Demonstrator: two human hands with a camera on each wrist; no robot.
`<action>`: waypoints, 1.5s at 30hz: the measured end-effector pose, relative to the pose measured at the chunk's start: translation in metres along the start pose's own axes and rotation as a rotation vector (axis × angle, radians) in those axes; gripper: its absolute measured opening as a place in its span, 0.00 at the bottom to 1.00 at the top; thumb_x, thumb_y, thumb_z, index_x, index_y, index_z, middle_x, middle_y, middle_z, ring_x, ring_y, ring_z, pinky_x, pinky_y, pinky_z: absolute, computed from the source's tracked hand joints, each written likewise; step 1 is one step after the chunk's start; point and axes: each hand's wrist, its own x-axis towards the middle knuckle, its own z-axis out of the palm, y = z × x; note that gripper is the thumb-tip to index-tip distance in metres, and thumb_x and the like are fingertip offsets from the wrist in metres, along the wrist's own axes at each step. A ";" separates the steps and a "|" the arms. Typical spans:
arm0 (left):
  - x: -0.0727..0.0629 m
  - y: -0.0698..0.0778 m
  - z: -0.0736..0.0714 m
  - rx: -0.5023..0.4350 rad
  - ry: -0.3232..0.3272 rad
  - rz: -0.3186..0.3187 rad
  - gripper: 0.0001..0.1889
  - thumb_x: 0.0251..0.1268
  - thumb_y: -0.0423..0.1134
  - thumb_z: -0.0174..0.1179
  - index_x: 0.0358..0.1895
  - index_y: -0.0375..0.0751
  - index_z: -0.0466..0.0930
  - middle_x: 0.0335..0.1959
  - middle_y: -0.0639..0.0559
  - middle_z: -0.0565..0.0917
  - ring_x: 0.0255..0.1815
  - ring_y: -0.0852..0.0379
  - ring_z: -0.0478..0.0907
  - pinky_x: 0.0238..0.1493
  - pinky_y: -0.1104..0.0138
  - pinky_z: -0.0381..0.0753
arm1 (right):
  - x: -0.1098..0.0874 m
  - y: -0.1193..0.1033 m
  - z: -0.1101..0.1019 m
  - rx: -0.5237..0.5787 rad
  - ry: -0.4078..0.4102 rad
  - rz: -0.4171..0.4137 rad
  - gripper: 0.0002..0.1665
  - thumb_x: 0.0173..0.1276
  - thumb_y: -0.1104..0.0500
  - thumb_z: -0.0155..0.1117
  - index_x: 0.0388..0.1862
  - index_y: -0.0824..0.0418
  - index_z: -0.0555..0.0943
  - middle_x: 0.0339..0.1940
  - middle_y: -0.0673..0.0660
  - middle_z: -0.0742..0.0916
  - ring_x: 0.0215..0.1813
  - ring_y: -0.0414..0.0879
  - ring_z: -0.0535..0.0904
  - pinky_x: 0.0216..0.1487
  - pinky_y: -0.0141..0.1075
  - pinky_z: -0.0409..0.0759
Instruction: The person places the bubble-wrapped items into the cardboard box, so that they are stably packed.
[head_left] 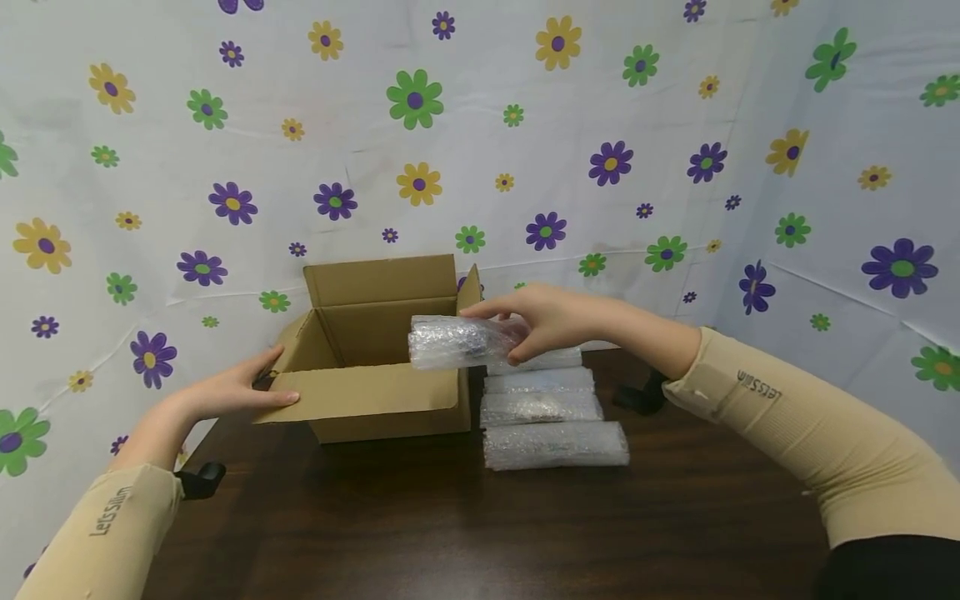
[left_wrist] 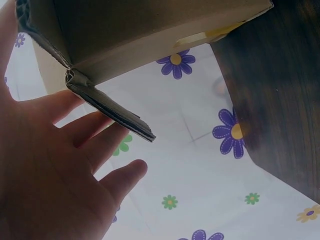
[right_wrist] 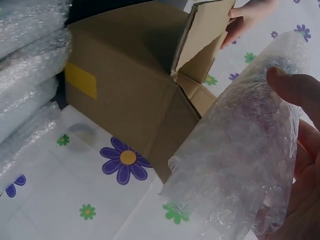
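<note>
Bubble-wrapped roll (head_left: 446,343): raised at the cardboard box's (head_left: 390,429) right edge, long axis left-to-right, left end pointing over the opening.
Right hand (head_left: 543,321): thumb and fingers clamped on the roll's right end.
Left hand (head_left: 228,390): fingers apart, against the flaps (head_left: 367,393).
Other rolls (head_left: 555,446): right of box, nearly parallel, on the table (head_left: 480,533).

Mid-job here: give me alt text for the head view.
A right hand holds a bubble-wrapped bundle near the right edge of an open cardboard box, while the left hand touches its flaps at the left. More wrapped bundles lie beside the box on a dark table, before a flower-patterned backdrop.
</note>
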 end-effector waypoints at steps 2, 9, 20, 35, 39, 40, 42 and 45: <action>-0.001 0.000 0.000 -0.006 0.003 0.002 0.52 0.64 0.49 0.62 0.76 0.27 0.34 0.74 0.22 0.39 0.71 0.21 0.39 0.62 0.30 0.49 | 0.007 -0.002 -0.002 0.004 -0.005 -0.006 0.45 0.56 0.64 0.73 0.73 0.53 0.67 0.56 0.51 0.81 0.45 0.46 0.75 0.34 0.36 0.77; -0.001 -0.001 0.004 0.009 0.007 0.018 0.52 0.63 0.49 0.63 0.75 0.25 0.36 0.73 0.22 0.42 0.71 0.22 0.42 0.62 0.31 0.50 | 0.024 -0.008 -0.009 0.011 -0.022 0.020 0.45 0.58 0.63 0.72 0.74 0.51 0.66 0.68 0.50 0.74 0.60 0.47 0.74 0.37 0.35 0.78; 0.001 0.003 0.005 0.095 0.073 0.031 0.52 0.60 0.49 0.66 0.73 0.19 0.43 0.71 0.19 0.46 0.70 0.21 0.43 0.62 0.31 0.51 | 0.048 -0.009 -0.014 0.013 -0.037 0.057 0.45 0.58 0.62 0.73 0.73 0.46 0.67 0.63 0.50 0.78 0.61 0.48 0.74 0.48 0.36 0.79; 0.002 0.008 0.005 0.187 0.118 0.027 0.54 0.55 0.53 0.68 0.72 0.19 0.48 0.71 0.19 0.48 0.69 0.21 0.46 0.62 0.32 0.52 | 0.087 -0.011 -0.013 0.041 -0.053 0.052 0.45 0.57 0.63 0.73 0.73 0.50 0.67 0.68 0.53 0.74 0.63 0.48 0.73 0.49 0.33 0.79; 0.002 0.008 0.005 0.196 0.129 0.037 0.53 0.55 0.53 0.68 0.72 0.20 0.49 0.70 0.19 0.50 0.69 0.21 0.47 0.62 0.31 0.53 | 0.094 -0.009 -0.014 0.053 -0.053 0.059 0.45 0.57 0.64 0.72 0.73 0.52 0.67 0.69 0.54 0.74 0.65 0.50 0.72 0.53 0.34 0.78; 0.002 0.008 0.005 0.196 0.130 0.037 0.53 0.55 0.53 0.68 0.72 0.20 0.49 0.70 0.19 0.49 0.69 0.21 0.47 0.61 0.31 0.53 | 0.095 -0.008 -0.014 0.048 -0.054 0.061 0.45 0.57 0.64 0.72 0.73 0.52 0.67 0.69 0.54 0.74 0.65 0.50 0.72 0.54 0.35 0.77; 0.002 0.007 0.004 0.197 0.131 0.036 0.53 0.55 0.53 0.68 0.72 0.20 0.49 0.71 0.19 0.49 0.69 0.21 0.46 0.61 0.31 0.52 | 0.098 -0.008 -0.015 0.039 -0.054 0.067 0.44 0.57 0.64 0.72 0.73 0.52 0.67 0.69 0.54 0.74 0.65 0.50 0.71 0.56 0.36 0.76; 0.003 0.006 0.003 0.198 0.132 0.035 0.53 0.55 0.53 0.68 0.72 0.21 0.49 0.71 0.20 0.48 0.69 0.21 0.46 0.61 0.31 0.52 | 0.102 -0.007 -0.016 0.027 -0.056 0.076 0.44 0.58 0.63 0.71 0.73 0.52 0.67 0.69 0.55 0.74 0.65 0.49 0.71 0.57 0.37 0.75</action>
